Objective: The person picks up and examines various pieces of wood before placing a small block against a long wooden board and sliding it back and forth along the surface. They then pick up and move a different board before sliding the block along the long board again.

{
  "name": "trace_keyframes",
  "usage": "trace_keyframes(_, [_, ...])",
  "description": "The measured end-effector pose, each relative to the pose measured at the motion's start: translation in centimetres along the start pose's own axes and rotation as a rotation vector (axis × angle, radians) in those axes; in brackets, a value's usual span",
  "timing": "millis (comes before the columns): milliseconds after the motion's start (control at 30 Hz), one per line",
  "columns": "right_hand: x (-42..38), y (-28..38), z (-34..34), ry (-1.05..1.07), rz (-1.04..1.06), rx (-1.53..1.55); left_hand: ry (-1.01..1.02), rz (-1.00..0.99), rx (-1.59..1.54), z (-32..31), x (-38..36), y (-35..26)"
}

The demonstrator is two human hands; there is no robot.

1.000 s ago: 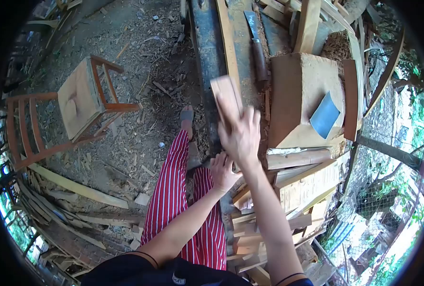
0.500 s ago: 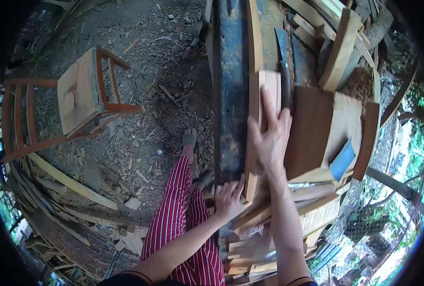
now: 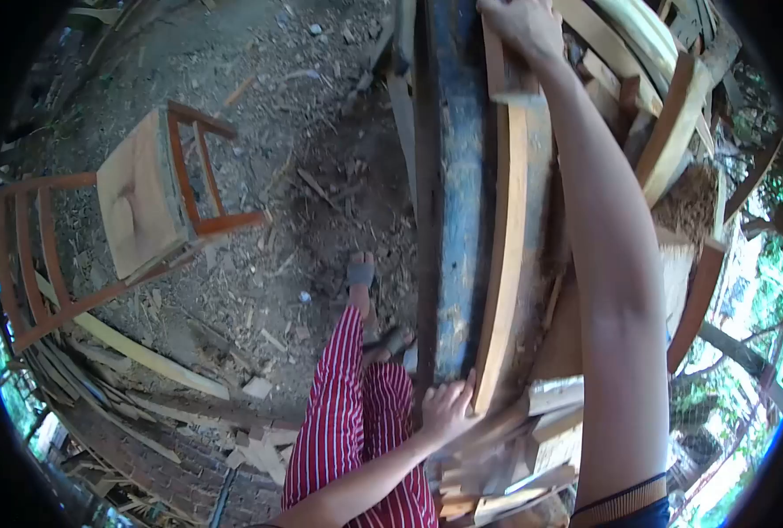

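Landmark: the long curved slat [image 3: 506, 238], pale wood, lying lengthwise on the table [image 3: 457, 176] beside the table's dark blue-black edge beam.
Left hand: the left hand [image 3: 448, 409] is at the near end of the curved slat, fingers [image 3: 463, 390] bent and pressed against that end; how far they wrap around it cannot be told.
Right hand: the right hand [image 3: 519, 22] reaches to the far end of the curved slat, arm stretched full length above it; the hand lies on the wood there, and whether the fingers close on anything cannot be told.
Hands counted: two, both the person's own.
Curved slats counted: one under the hands; more curved and straight pieces [image 3: 673, 114] are stacked to the right of it, too overlapped to count.
Offcuts: a heap of short wood pieces [image 3: 506, 458] lies just past the near end of the curved slat, below the left hand; their number cannot be told.
Chair frames: one unfinished chair [image 3: 118, 211] lies tipped on its back on the ground, well to the left of the curved slat, its seat a bare pale board with reddish legs and rails.
Ground: dirt strewn with chips and shavings [image 3: 268, 290], left of the table.
Loose boards: several long boards [image 3: 136, 348] lie on the ground near the chair.
Person: red and white striped trousers [image 3: 347, 422] and one sandalled foot [image 3: 360, 273], left of the slat's near end.
Containers: no count to give.
Writing: no letters can be read.
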State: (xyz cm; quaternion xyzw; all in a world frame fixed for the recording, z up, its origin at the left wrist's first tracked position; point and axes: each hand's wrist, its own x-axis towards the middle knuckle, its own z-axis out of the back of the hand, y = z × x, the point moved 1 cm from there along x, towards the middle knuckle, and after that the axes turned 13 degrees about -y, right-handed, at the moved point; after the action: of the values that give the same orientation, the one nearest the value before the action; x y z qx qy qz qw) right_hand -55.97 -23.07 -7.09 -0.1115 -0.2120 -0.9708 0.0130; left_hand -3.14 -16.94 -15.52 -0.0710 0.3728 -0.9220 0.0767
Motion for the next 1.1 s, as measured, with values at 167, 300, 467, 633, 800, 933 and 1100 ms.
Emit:
trace_keyframes(167, [-7.0,-2.1,1.6,-0.052,0.207,-0.174,-0.026,-0.048,-0.017,-0.6,-0.4,0.4])
trace_keyframes(300, [-20.6,-5.0,5.5,-0.049,0.234,-0.045,-0.06,-0.048,0.013,-1.1,-0.4,0.6])
trace_keyframes(467, [-36.9,-7.1,12.6,0.057,0.149,0.001,-0.213,-0.109,-0.015,-0.5,0.9,0.0])
trace_keyframes(633, [-42.9,-8.1,16.6,0.318,0.006,-0.004,-0.176,-0.077,-0.028,-0.5,0.0,0.4])
trace_keyframes(800, [-34.3,-6.8,12.5,0.152,0.017,0.048,-0.146,-0.062,-0.051,0.0,0.9,0.0])
trace_keyframes(933, [-24.2,-5.6,8.1,0.006,0.064,0.066,-0.045,-0.024,-0.013,0.0,0.4,0.2])
trace_keyframes(1100, [-10.5,-4.0,2.1,-0.037,0.09,0.004,0.0,-0.008,-0.007,0.4,0.3,0.1])
